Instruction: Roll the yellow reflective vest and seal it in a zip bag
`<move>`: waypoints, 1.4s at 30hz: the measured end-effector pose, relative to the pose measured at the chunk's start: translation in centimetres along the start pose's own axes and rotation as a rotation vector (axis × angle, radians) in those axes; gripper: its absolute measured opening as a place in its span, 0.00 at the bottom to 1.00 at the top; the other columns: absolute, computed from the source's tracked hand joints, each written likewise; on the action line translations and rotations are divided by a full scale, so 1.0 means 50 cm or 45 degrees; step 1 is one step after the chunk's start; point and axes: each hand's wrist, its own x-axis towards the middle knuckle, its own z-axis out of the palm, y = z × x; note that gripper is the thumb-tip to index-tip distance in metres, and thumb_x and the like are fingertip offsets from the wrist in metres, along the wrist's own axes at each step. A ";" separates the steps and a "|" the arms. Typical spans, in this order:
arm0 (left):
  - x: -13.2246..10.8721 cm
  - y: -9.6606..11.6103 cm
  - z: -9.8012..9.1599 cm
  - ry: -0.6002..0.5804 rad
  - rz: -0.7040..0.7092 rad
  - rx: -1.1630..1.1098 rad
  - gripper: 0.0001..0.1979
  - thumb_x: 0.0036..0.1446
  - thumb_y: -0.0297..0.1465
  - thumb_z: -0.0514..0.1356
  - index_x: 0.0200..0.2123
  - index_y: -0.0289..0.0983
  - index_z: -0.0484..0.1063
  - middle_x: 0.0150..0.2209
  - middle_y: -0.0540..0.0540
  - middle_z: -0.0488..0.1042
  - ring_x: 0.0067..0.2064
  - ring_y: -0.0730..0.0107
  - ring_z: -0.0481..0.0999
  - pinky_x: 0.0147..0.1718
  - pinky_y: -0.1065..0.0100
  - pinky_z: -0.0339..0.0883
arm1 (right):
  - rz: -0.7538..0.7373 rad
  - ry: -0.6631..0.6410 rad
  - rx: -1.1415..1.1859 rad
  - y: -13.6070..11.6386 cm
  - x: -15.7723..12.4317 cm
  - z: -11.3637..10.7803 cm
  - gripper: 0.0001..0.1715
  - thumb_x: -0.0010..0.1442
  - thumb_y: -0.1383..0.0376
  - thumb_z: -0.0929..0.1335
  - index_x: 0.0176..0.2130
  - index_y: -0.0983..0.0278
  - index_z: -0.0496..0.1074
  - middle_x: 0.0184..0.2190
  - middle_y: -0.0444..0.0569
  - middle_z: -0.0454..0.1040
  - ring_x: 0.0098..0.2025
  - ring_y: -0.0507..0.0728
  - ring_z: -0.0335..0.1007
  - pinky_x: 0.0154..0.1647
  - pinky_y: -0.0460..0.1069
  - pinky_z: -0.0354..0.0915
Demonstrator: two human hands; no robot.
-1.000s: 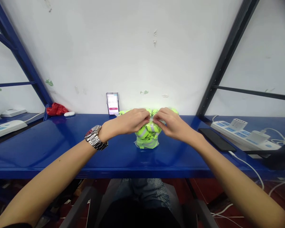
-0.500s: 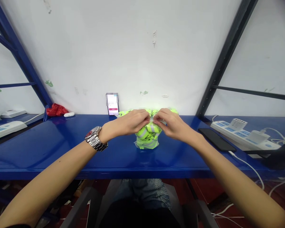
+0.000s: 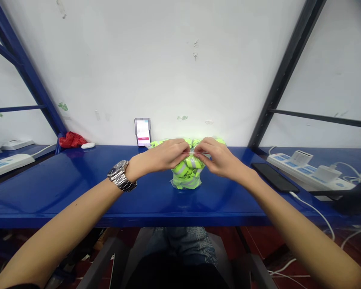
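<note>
The blue shelf (image 3: 78, 188) has lots of bare room at 9 o'clock of the hands, all the way to its front edge. At 3 o'clock a black phone (image 3: 274, 177) lies near, with a white power strip (image 3: 309, 168) past it. The left hand (image 3: 162, 154) and right hand (image 3: 218, 158) meet in the middle, fingertips pinching the top of a clear bag (image 3: 187, 174). The bag stands on the shelf, stuffed with bright yellow-green cloth with grey stripes. A small phone (image 3: 142, 131) leans on the wall at 11 o'clock.
</note>
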 end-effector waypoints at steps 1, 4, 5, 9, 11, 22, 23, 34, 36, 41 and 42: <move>0.000 0.000 0.000 0.000 0.003 -0.003 0.10 0.68 0.32 0.48 0.38 0.35 0.67 0.34 0.43 0.71 0.34 0.69 0.68 0.33 0.66 0.61 | -0.002 0.001 0.000 0.000 0.000 0.000 0.04 0.65 0.69 0.63 0.37 0.65 0.67 0.33 0.51 0.68 0.37 0.57 0.63 0.37 0.51 0.60; 0.002 -0.002 0.002 0.008 0.013 0.008 0.11 0.68 0.32 0.48 0.38 0.34 0.66 0.34 0.44 0.71 0.33 0.69 0.67 0.32 0.66 0.61 | 0.005 -0.005 -0.017 0.000 0.001 0.000 0.04 0.65 0.69 0.63 0.37 0.65 0.67 0.33 0.51 0.68 0.37 0.57 0.62 0.37 0.51 0.60; 0.002 -0.002 0.003 0.011 0.017 0.014 0.11 0.69 0.32 0.48 0.38 0.34 0.66 0.34 0.44 0.70 0.33 0.69 0.67 0.33 0.66 0.61 | 0.008 -0.006 -0.023 0.000 0.001 0.001 0.05 0.65 0.69 0.63 0.37 0.65 0.67 0.33 0.51 0.68 0.37 0.57 0.62 0.37 0.51 0.60; 0.002 -0.002 0.005 0.020 0.024 0.033 0.11 0.69 0.32 0.47 0.37 0.34 0.66 0.33 0.43 0.70 0.33 0.69 0.67 0.32 0.66 0.60 | 0.001 0.011 -0.032 -0.001 0.001 0.003 0.05 0.65 0.69 0.63 0.36 0.65 0.67 0.33 0.50 0.67 0.36 0.56 0.62 0.37 0.51 0.60; 0.002 -0.002 0.006 0.019 0.024 0.036 0.11 0.69 0.31 0.47 0.37 0.34 0.66 0.33 0.43 0.70 0.33 0.69 0.67 0.32 0.66 0.60 | -0.006 0.022 -0.035 0.000 0.001 0.004 0.04 0.65 0.69 0.63 0.36 0.65 0.67 0.32 0.50 0.67 0.36 0.56 0.62 0.36 0.51 0.60; 0.000 -0.004 0.005 0.022 0.021 0.031 0.12 0.69 0.32 0.47 0.39 0.34 0.68 0.34 0.43 0.71 0.34 0.69 0.68 0.33 0.66 0.61 | -0.014 0.030 -0.035 0.001 -0.001 0.005 0.06 0.66 0.68 0.62 0.37 0.65 0.68 0.33 0.51 0.68 0.36 0.56 0.62 0.36 0.51 0.59; 0.000 -0.004 0.005 0.020 0.019 0.030 0.12 0.69 0.32 0.47 0.39 0.34 0.68 0.34 0.43 0.71 0.34 0.69 0.68 0.33 0.66 0.61 | -0.012 0.030 -0.036 0.001 0.000 0.005 0.06 0.66 0.69 0.63 0.36 0.65 0.68 0.32 0.51 0.68 0.36 0.56 0.62 0.36 0.51 0.60; 0.000 -0.003 0.004 0.018 0.019 0.034 0.11 0.69 0.31 0.47 0.39 0.34 0.67 0.34 0.43 0.71 0.33 0.69 0.68 0.32 0.66 0.61 | -0.006 0.035 -0.019 -0.001 0.000 0.003 0.05 0.64 0.70 0.63 0.36 0.66 0.68 0.33 0.51 0.68 0.36 0.56 0.63 0.36 0.51 0.60; 0.000 -0.002 0.004 0.018 0.016 0.036 0.11 0.69 0.31 0.47 0.39 0.34 0.67 0.34 0.43 0.71 0.34 0.69 0.68 0.33 0.66 0.61 | -0.008 0.037 -0.021 -0.001 0.001 0.004 0.04 0.64 0.70 0.63 0.36 0.66 0.68 0.32 0.51 0.68 0.36 0.56 0.63 0.36 0.51 0.60; -0.001 -0.001 0.005 0.015 0.021 0.034 0.12 0.69 0.31 0.47 0.38 0.34 0.67 0.34 0.43 0.70 0.34 0.68 0.68 0.34 0.65 0.62 | -0.004 0.040 -0.025 -0.001 0.001 0.006 0.05 0.64 0.70 0.63 0.36 0.65 0.68 0.32 0.50 0.68 0.36 0.56 0.62 0.36 0.51 0.60; -0.001 -0.001 0.005 0.017 0.022 0.039 0.12 0.69 0.31 0.47 0.38 0.34 0.67 0.34 0.42 0.70 0.34 0.68 0.68 0.34 0.65 0.62 | -0.006 0.042 -0.029 -0.001 0.001 0.006 0.05 0.64 0.70 0.63 0.36 0.65 0.68 0.32 0.50 0.68 0.36 0.56 0.62 0.36 0.51 0.60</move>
